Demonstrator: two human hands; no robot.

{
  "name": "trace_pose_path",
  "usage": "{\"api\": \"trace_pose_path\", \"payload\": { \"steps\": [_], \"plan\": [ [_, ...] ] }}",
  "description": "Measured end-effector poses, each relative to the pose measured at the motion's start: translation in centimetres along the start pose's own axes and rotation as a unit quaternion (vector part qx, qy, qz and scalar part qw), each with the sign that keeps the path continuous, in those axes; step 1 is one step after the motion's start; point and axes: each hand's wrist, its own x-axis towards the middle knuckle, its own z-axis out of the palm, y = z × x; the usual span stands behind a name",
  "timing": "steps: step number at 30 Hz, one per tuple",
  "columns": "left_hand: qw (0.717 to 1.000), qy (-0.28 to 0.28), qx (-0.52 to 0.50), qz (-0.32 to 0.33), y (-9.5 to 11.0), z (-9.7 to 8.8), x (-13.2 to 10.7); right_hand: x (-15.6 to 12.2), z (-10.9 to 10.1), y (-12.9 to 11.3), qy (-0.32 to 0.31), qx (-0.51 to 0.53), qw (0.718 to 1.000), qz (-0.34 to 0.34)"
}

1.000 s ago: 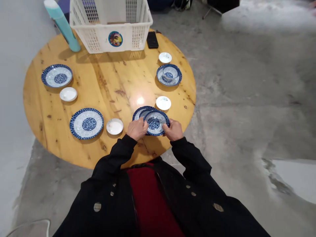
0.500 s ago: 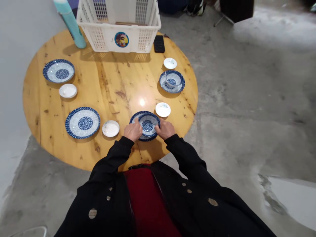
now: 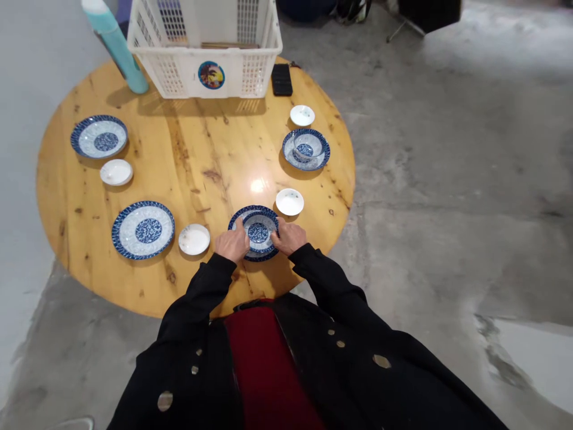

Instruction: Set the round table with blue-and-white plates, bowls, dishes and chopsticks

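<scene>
A blue-patterned bowl point(image 3: 259, 230) sits centred on a blue-patterned plate point(image 3: 239, 216) at the near edge of the round wooden table point(image 3: 215, 155). My left hand point(image 3: 231, 243) grips the bowl's left rim, thumb laid over the edge. My right hand point(image 3: 289, 236) grips its right rim the same way. A small white saucer point(image 3: 289, 201) lies just right of the plate, and another white saucer point(image 3: 194, 239) lies to its left.
Another bowl on a plate point(image 3: 306, 149) with a white saucer point(image 3: 302, 115) sits at the right. Two blue plates point(image 3: 143, 229) point(image 3: 99, 136) and a saucer point(image 3: 116, 172) lie at the left. A white basket point(image 3: 203, 48), teal bottle point(image 3: 115, 45) and black device point(image 3: 282, 79) stand at the back.
Both hands have slid the bowl leftward from the plate's right edge onto its middle. The camera view has shifted a little.
</scene>
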Motion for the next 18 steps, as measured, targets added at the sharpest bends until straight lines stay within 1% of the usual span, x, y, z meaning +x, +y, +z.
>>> {"api": "trace_pose_path", "payload": {
  "steps": [3,6,8,11,13,15,18],
  "plan": [
    [1.000,-0.003,0.002,0.000,-0.2,0.1,0.3,0.1,0.1,-0.2,0.001,-0.002,1.000,0.011],
    [1.000,-0.002,-0.001,-0.002,-0.5,0.0,0.5,0.2,0.2,-0.1,0.005,0.023,1.000,0.011],
    [1.000,-0.003,-0.023,0.000,-0.9,0.0,0.7,0.3,0.5,0.1,0.017,0.064,0.998,0.008],
    [0.994,-0.005,-0.108,0.004,-1.7,0.5,1.2,0.6,1.4,0.6,0.045,0.161,0.986,0.018],
    [0.981,-0.019,-0.195,0.001,-2.1,1.3,1.5,1.0,2.3,0.6,0.048,0.241,0.969,0.023],
    [0.955,-0.021,-0.296,-0.003,-2.3,2.4,2.0,1.5,3.2,0.4,0.044,0.327,0.944,0.020],
    [0.905,0.016,-0.425,-0.006,-2.2,3.9,2.5,1.8,4.4,-0.3,0.060,0.435,0.898,0.015]
  ]
}}
